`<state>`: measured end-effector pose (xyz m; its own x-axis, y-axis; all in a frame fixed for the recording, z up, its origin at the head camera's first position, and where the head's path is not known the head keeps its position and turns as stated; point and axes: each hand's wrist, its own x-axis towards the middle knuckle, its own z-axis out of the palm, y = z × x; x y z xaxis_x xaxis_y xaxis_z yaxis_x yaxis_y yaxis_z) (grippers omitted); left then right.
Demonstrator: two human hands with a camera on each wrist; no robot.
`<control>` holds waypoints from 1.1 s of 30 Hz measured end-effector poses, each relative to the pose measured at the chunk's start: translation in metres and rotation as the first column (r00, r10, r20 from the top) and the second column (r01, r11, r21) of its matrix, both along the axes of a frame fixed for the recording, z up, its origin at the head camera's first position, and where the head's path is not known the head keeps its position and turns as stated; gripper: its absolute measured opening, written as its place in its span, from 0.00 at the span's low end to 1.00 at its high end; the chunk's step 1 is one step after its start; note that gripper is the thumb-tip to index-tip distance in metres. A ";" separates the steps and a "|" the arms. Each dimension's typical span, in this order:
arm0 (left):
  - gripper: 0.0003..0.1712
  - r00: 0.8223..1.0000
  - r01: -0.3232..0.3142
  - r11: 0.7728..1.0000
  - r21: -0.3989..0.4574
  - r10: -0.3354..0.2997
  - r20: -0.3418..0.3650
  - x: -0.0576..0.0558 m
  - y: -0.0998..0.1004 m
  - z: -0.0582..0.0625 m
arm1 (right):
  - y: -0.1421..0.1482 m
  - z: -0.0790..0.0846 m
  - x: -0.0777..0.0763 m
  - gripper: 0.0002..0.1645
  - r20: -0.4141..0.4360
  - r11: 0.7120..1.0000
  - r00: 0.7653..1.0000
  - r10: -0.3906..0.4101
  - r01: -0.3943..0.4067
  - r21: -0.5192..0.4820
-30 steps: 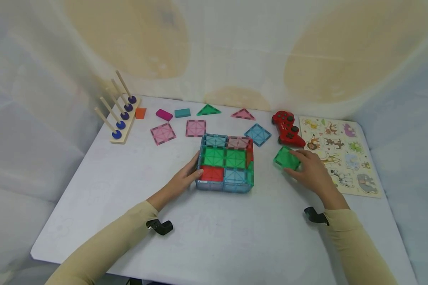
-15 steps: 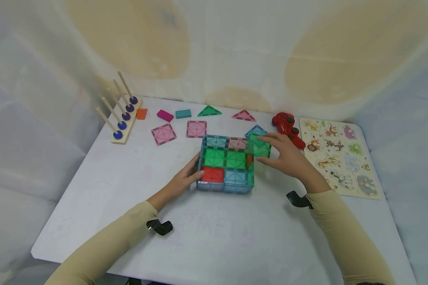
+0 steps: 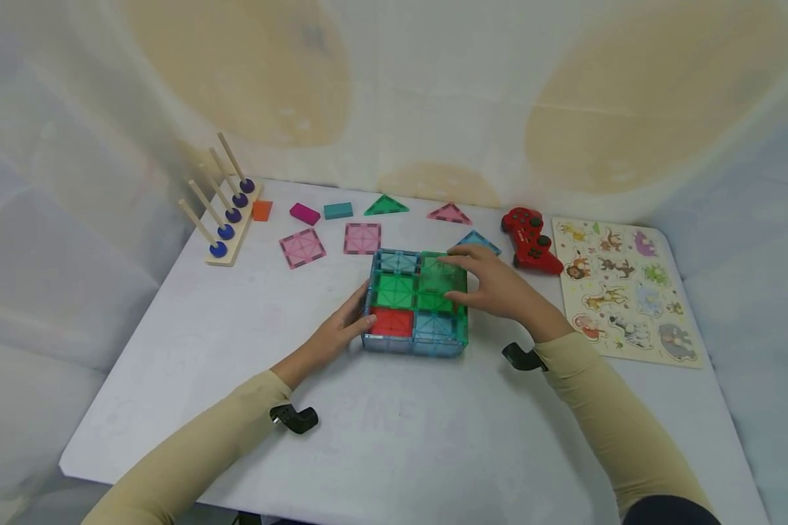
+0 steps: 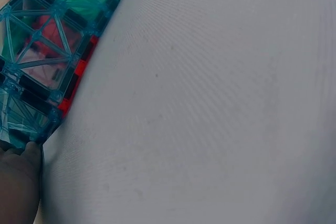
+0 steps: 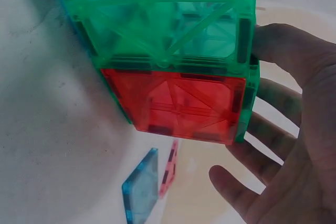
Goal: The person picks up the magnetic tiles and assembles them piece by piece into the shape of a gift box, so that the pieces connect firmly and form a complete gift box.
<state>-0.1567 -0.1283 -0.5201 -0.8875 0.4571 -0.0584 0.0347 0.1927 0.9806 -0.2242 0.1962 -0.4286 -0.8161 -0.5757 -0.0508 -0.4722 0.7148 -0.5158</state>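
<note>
A low box [image 3: 394, 321] built of clear coloured magnetic tiles sits mid-table, its top a grid of green, red, blue and other squares. My left hand [image 3: 335, 328] grips its left side, thumb over the front-left corner. In the left wrist view, fingertips [image 4: 31, 153] meet a blue side wall. My right hand [image 3: 499, 288] holds a green square magnetic tile [image 3: 438, 271] between thumb and fingers, over the back-right corner of the top. In the right wrist view, a red tile [image 5: 178, 106] forms part of the near side, with the right hand's fingers along the green edge.
Behind the box lie pink square tiles [image 3: 362, 238], a green triangle [image 3: 386, 205], a pink triangle [image 3: 449, 213] and a partly covered blue tile [image 3: 479, 240]. A red game controller [image 3: 530, 240] and an animal puzzle board [image 3: 620, 288] lie right. A wooden peg stand [image 3: 236, 226] stands left.
My right hand has carried the green tile leftward from beside the controller to the back-right part of the box top. My left hand has stayed on the box.
</note>
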 end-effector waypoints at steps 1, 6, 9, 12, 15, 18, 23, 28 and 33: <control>0.42 1.000 0.002 1.000 0.003 -0.002 0.000 0.000 0.000 0.000 | 0.000 0.000 0.000 0.40 0.006 1.000 1.000 0.001 -0.001 0.001; 0.42 1.000 -0.002 1.000 -0.002 0.002 -0.002 0.000 0.001 0.000 | 0.002 0.000 0.001 0.42 0.023 1.000 1.000 -0.010 0.010 0.001; 0.42 1.000 -0.004 1.000 -0.012 0.004 0.002 0.001 0.001 0.001 | 0.007 -0.002 0.002 0.45 0.052 0.999 0.998 -0.034 0.035 -0.016; 0.42 1.000 0.005 1.000 -0.024 -0.005 0.010 0.000 0.001 0.003 | 0.014 -0.005 0.003 0.48 0.088 0.997 0.994 -0.061 0.065 -0.040; 0.40 1.000 0.004 1.000 -0.025 -0.004 0.000 -0.001 -0.003 0.003 | 0.019 -0.008 0.005 0.49 0.114 0.994 0.991 -0.069 0.077 -0.072; 0.36 0.998 -0.035 0.999 -0.024 0.034 -0.046 -0.007 -0.010 0.004 | 0.022 -0.012 0.005 0.49 0.129 0.992 0.990 -0.055 0.069 -0.107; 0.31 0.946 -0.246 0.961 -0.124 0.211 -0.245 -0.027 -0.033 0.003 | 0.023 -0.014 0.004 0.49 0.132 0.987 0.991 -0.038 0.058 -0.151; 0.35 0.846 -0.504 0.783 -0.365 0.362 -0.391 -0.060 -0.066 0.005 | 0.023 -0.017 0.004 0.49 0.133 0.985 0.990 -0.040 0.061 -0.159; 0.51 0.878 -0.477 0.647 -0.595 0.321 -0.355 -0.089 -0.095 0.004 | 0.023 -0.019 0.004 0.49 0.146 0.986 0.988 -0.048 0.070 -0.152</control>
